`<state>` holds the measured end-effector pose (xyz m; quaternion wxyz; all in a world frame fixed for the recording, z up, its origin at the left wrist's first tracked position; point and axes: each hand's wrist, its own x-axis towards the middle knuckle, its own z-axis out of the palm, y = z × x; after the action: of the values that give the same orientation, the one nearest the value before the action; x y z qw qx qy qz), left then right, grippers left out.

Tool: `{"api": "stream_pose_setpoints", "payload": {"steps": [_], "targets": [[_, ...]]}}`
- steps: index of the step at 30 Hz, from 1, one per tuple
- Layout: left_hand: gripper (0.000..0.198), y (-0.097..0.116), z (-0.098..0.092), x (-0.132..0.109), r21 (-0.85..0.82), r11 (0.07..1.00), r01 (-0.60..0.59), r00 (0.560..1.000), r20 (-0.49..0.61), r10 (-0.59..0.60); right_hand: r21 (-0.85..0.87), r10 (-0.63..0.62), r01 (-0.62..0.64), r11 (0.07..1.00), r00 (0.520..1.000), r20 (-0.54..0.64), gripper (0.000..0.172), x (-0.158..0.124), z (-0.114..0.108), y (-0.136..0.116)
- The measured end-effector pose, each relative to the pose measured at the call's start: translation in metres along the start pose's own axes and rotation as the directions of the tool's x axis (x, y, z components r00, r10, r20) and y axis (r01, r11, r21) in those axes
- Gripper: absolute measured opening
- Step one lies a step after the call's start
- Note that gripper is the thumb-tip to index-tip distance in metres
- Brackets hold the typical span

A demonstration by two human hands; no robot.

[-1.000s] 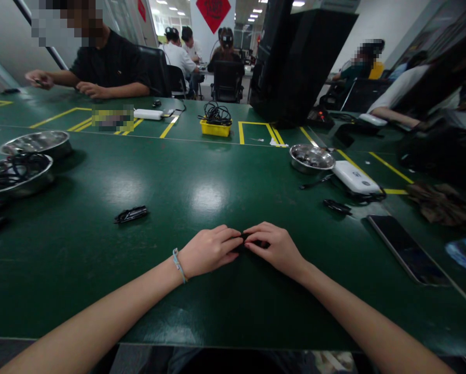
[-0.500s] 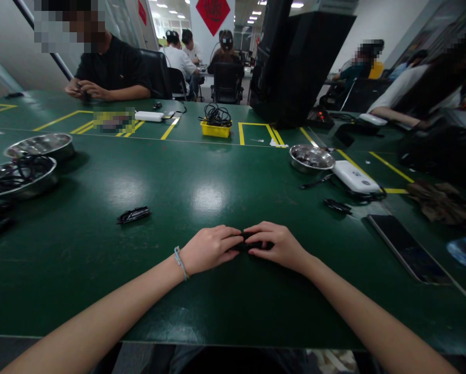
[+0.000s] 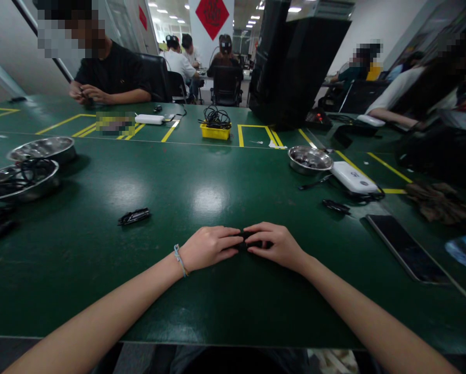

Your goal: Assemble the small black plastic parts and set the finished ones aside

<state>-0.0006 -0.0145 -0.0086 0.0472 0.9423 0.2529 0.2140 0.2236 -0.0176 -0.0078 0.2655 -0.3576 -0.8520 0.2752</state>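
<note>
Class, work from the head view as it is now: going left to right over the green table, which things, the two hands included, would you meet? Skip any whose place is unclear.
metal bowl of black cables → larger-looking black bundle → left hand → right hand → smaller-looking black bundle → phone

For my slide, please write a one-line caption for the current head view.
Left hand and right hand close together at a small, mostly hidden dark object over a green table.

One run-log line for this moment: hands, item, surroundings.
left hand: fingertips at small dark item | right hand: fingertips at its other side | item: mostly hidden | surroundings: black bundle left, phone right
</note>
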Motion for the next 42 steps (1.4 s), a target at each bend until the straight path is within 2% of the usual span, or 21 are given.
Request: {"api": "stream_pose_setpoints", "payload": {"steps": [10,18,22,26,30,33,37,40,42], "targets": [[0.027,-0.004,0.006,0.000,0.041,0.998,-0.039,0.999,-0.027,0.040,-0.090,-0.056,0.053,0.995,0.998,-0.024,0.015,-0.001,0.000,0.005],[0.027,-0.004,0.018,0.019,0.049,0.996,-0.069,0.996,-0.049,0.072,-0.155,-0.034,0.023,0.988,0.997,-0.075,0.015,-0.010,-0.011,0.014],[0.027,0.002,0.034,0.047,0.048,0.995,-0.085,0.996,-0.029,0.087,-0.204,0.001,-0.028,0.979,0.991,-0.130,0.015,-0.028,-0.026,0.026],[0.026,0.014,0.057,0.091,0.072,0.992,-0.107,0.994,-0.008,0.108,-0.223,0.099,-0.151,0.963,0.969,-0.226,0.015,-0.055,-0.049,0.042],[0.029,0.031,0.076,0.133,0.104,0.988,-0.116,0.993,0.004,0.116,-0.245,0.233,-0.321,0.915,0.916,-0.327,0.020,-0.079,-0.073,0.057],[0.034,0.042,0.082,0.151,0.119,0.988,-0.097,0.995,0.012,0.096,-0.220,0.321,-0.432,0.875,0.856,-0.404,0.028,-0.089,-0.083,0.063],[0.048,0.045,0.075,0.144,0.154,0.988,0.005,1.000,0.027,-0.010,-0.201,0.373,-0.496,0.845,0.815,-0.444,0.030,-0.092,-0.091,0.067],[0.053,0.042,0.059,0.114,0.204,0.975,0.086,0.994,0.044,-0.097,-0.229,0.381,-0.533,0.814,0.789,-0.482,0.034,-0.096,-0.099,0.074],[0.051,0.038,0.045,0.086,0.252,0.957,0.142,0.987,0.034,-0.156,-0.253,0.388,-0.580,0.774,0.751,-0.534,0.037,-0.101,-0.106,0.082]]}}
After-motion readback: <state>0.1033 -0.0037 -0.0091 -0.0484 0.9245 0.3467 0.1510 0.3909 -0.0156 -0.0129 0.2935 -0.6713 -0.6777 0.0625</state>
